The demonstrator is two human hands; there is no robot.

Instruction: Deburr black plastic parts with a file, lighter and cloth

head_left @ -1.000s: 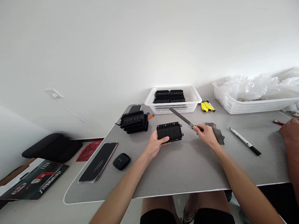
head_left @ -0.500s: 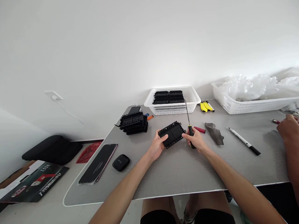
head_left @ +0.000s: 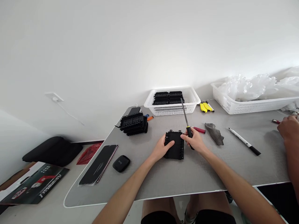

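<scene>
My left hand (head_left: 163,147) grips a black rectangular plastic part (head_left: 175,146) with toothed edges, its thumb lying across the face. The part is turned with its short, tabbed edge away from me. In my right hand (head_left: 195,140) is a long thin tool, a file or screwdriver (head_left: 189,133), with a black and yellow handle; its shaft points up and away toward the basket. Fingertips of the right hand also touch the part's upper right corner. Behind and left stands a stack of similar black parts (head_left: 133,123).
A white basket (head_left: 173,109) holds more black parts. Another basket (head_left: 233,107) carries clear plastic bags. On the table lie a marker (head_left: 244,141), a grey cloth (head_left: 214,133), yellow-handled tools (head_left: 205,107), a black case (head_left: 121,163) and a phone-like slab (head_left: 98,165). Another person's hand (head_left: 289,127) is at right.
The black part has been turned from lying slanted sideways to standing lengthwise, and sits slightly lower. The tool's tip has swung a little left and nearer the basket's front.
</scene>
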